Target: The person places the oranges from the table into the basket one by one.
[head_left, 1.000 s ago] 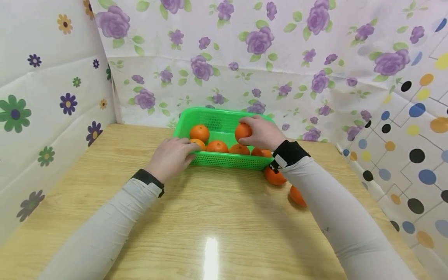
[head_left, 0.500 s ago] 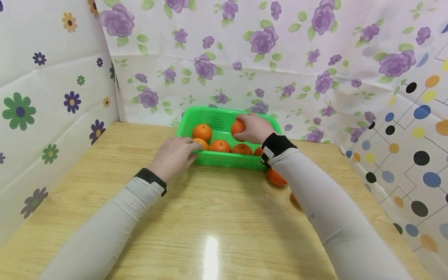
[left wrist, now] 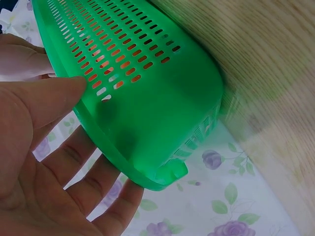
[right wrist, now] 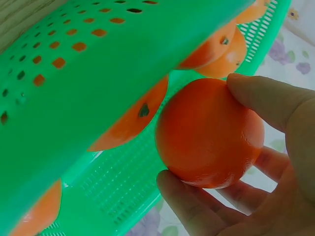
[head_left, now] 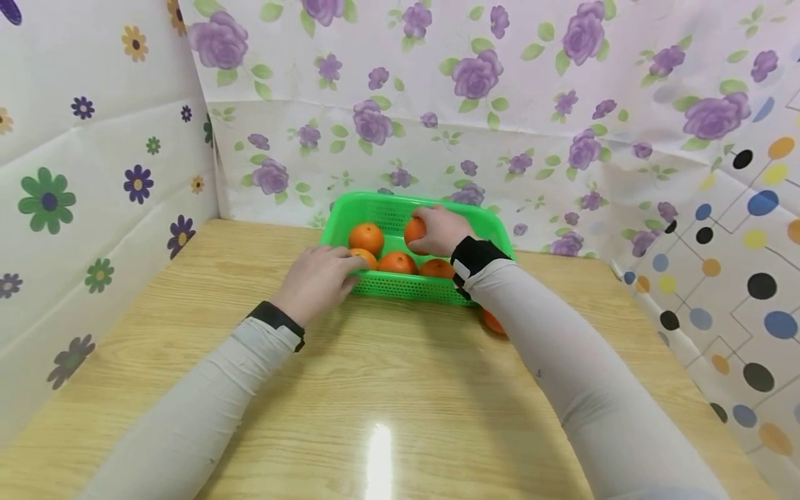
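Observation:
A green perforated plastic basket (head_left: 412, 285) stands near the back of the table, with several oranges (head_left: 366, 239) inside, mostly along its front wall. My left hand (head_left: 320, 283) holds the front-left part of its rim. In the left wrist view the thumb (left wrist: 59, 98) lies against the outer wall and the fingers reach behind the rim. My right hand (head_left: 445, 232) grips another orange (right wrist: 209, 132) between thumb and fingertips, over the inside of the basket. In the right wrist view this orange is close beside the ones lying along the wall.
One more orange (head_left: 493, 321) sits on the wooden table (head_left: 350, 389) by the basket's front-right corner, partly covered by the right forearm. A flower-patterned sheet (head_left: 431, 160) rises right behind the basket, and patterned sheets flank the table left and right.
My right hand has moved left over the basket with the orange. The left hand stays on the rim. The right sleeve now hides an orange on the table that showed earlier.

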Motion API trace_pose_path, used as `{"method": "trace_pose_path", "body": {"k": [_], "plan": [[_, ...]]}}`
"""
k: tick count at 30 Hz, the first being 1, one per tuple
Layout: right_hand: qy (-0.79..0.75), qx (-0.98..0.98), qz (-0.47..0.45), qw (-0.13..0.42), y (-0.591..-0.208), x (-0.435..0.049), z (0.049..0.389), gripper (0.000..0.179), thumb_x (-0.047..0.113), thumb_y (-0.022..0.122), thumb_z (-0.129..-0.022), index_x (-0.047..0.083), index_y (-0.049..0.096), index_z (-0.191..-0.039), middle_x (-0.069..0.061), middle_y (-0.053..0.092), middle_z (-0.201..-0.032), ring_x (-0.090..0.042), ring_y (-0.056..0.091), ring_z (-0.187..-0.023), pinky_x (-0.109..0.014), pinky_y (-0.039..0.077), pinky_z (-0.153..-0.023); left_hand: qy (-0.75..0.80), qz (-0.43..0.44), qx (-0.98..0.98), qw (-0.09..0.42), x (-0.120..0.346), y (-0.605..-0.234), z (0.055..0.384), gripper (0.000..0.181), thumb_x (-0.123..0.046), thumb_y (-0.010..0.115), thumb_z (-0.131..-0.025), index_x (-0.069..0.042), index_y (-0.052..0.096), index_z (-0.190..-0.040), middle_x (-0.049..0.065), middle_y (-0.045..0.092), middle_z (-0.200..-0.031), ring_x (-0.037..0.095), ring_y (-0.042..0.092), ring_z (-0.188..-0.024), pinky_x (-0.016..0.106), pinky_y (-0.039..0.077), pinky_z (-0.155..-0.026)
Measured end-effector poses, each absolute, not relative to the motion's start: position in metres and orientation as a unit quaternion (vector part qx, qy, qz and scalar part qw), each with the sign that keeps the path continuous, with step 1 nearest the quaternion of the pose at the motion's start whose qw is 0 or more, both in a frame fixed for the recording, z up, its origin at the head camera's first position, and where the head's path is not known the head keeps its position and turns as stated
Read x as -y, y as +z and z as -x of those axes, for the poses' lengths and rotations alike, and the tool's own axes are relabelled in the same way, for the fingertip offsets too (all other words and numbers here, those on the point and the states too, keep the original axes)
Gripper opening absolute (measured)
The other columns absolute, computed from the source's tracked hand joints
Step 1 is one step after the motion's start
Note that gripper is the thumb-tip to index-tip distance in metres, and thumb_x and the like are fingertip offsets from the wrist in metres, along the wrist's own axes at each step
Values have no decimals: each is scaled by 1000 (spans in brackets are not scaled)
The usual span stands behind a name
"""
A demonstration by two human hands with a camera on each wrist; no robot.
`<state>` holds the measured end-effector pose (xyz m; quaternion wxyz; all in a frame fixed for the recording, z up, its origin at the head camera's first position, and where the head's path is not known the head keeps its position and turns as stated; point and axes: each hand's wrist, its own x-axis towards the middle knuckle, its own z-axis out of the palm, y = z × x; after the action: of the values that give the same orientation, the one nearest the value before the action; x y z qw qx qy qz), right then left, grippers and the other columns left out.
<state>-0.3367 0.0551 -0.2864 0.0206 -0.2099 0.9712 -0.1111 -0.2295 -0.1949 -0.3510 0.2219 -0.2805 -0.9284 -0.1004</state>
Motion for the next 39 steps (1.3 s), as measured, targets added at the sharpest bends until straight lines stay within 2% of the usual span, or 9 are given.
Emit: {"method": "trace_pose_path", "body": {"k": [6,14,25,32,39], "plan": [[-86,-975,203,13,-291,-40,345,63,31,74,-102,14,55,-160,-18,61,-141,-35,66,-111,-49,57,-94,-98,282,927,225,195,-351,229,25,-14,87,-97,-16,81,-121,8,78,-112,33,70,-94,50,56,-86],[-87,-976,196,25,-294,-29,346,62,30,72,-104,11,54,-160,-19,61,-143,-35,65,-115,-47,56,-97,-99,283,927,225,192,-353,228,26,-14,87,-97,-16,81,-123,8,78,-114,33,70,-96,50,57,-89],[-101,-976,179,74,-296,-12,364,68,28,70,-102,12,50,-165,-15,64,-143,-33,63,-115,-46,54,-97,-103,278,927,230,194,-353,227,27,-11,86,-97,-17,82,-124,8,79,-118,34,71,-103,53,57,-95],[-94,-976,169,101,-295,-5,376,70,31,68,-101,14,48,-166,-14,64,-145,-33,63,-115,-46,54,-96,-100,274,928,230,196,-354,227,27,-11,85,-98,-17,82,-124,7,79,-118,33,71,-102,51,58,-90],[-89,-976,156,120,-299,0,393,70,29,73,-99,15,51,-164,-13,62,-147,-32,62,-118,-47,54,-97,-97,266,931,229,194,-352,226,26,-13,85,-98,-19,82,-123,6,78,-118,33,70,-101,51,57,-89]]}}
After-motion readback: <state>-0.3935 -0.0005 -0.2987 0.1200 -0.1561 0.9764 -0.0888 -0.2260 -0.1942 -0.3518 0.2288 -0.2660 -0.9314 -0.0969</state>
